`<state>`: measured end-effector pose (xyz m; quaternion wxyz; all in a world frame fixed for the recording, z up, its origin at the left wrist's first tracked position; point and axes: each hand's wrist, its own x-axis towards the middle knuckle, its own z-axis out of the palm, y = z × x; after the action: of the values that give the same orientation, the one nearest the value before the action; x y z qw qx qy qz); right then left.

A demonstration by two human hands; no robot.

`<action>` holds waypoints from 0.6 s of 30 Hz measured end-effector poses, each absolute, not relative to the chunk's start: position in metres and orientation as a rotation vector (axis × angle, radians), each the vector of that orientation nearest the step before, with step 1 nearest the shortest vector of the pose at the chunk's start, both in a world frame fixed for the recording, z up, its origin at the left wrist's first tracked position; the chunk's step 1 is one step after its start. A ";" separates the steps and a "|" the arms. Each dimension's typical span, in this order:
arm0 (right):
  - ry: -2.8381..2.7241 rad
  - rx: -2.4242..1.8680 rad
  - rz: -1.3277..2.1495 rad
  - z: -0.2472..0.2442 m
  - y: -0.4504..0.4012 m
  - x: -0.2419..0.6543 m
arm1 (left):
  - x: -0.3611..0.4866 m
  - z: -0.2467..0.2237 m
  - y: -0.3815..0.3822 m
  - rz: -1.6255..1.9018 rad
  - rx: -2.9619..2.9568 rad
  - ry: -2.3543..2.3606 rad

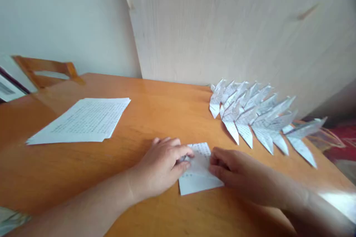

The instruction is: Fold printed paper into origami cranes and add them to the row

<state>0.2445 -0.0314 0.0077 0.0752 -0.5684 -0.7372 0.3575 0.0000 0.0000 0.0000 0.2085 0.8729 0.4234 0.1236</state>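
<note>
A small folded sheet of printed paper (198, 181) lies on the wooden table between my hands. My left hand (167, 161) rests on its left side, thumb and forefinger bent over the paper with a gap between their tips. At the paper's right edge, my right hand (228, 164) has its fingers curled and closed on the sheet, thumb pressed near the fold. The fingertips of the right hand are partly hidden.
A stack of printed sheets (83, 120) lies on the left of the table (164, 103). Several folded paper pieces (250, 113) stand in rows at the right. A wooden chair (48, 67) is at the back left, and a pale panel (222, 26) rises behind the table.
</note>
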 end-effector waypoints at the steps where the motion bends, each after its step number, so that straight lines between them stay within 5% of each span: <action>1: -2.198 -1.690 1.133 0.011 -0.030 0.245 | 0.000 0.000 0.000 0.346 2.427 1.173; 18: -2.201 -1.658 1.277 0.021 -0.026 0.247 | 0.001 0.000 0.001 0.352 2.426 1.186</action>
<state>0.2467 -0.0259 0.0208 0.0524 -0.5452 -0.7237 0.4198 0.0009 0.0012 0.0001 0.2076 0.8715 0.4260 0.1264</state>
